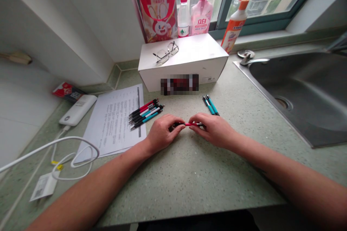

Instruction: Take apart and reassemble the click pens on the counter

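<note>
My left hand [162,131] and my right hand [213,128] meet over the middle of the counter, each pinching one end of a red pen [189,124] held level between them. Both hands have their fingers curled closed. A bundle of several red, white, teal and black pens [146,112] lies to the left, partly on a printed sheet of paper [114,122]. Two teal pens [210,105] lie side by side just beyond my right hand.
A white box [187,61] with glasses [166,53] on it stands at the back. Bottles and a red bag line the window sill. A steel sink [306,90] fills the right. A power bank [78,110] and white cable [67,151] lie at left.
</note>
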Demonstrator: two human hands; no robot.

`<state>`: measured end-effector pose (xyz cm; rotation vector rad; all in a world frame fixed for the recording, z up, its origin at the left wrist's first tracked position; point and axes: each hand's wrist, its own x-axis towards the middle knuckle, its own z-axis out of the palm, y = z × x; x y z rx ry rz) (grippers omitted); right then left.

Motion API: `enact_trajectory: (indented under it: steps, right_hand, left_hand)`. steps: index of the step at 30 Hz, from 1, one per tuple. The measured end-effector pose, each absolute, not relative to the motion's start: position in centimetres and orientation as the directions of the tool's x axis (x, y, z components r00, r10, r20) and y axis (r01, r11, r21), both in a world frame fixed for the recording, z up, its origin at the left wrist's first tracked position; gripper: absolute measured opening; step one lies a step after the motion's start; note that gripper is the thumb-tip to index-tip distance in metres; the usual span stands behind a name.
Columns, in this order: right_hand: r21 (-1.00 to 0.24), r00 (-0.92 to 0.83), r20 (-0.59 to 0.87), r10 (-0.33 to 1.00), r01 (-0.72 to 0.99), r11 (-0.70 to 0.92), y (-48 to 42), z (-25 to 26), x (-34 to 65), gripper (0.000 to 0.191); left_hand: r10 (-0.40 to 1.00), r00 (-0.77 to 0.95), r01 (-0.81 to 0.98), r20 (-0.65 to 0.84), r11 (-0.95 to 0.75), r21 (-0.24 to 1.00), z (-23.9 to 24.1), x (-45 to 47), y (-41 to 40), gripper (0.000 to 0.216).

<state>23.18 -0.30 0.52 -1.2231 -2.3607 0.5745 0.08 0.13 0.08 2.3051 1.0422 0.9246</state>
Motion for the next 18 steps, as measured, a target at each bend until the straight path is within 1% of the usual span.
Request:
enact_trajectory:
  steps: [6,14,18]
  right_hand:
    - [-0.526,-0.543,0.150,0.826,0.663,0.532,-0.23,0.73,23.11,0.023]
    - [-0.528,-0.534,0.164,0.830,0.663,0.531,-0.27,0.37,23.26,0.014]
    - [-0.520,-0.544,0.156,0.824,0.664,0.537,-0.24,0.32,23.32,0.017]
  left_hand:
    - [0.777,0.489,0.478,0.397,-0.619,0.623,0.08,0.06,0.11,0.012]
    - [0.775,0.493,0.479,0.395,-0.621,0.621,0.22,0.06,0.11,0.011]
    - [0.778,0.494,0.481,0.387,-0.616,0.624,0.28,0.09,0.14,0.011]
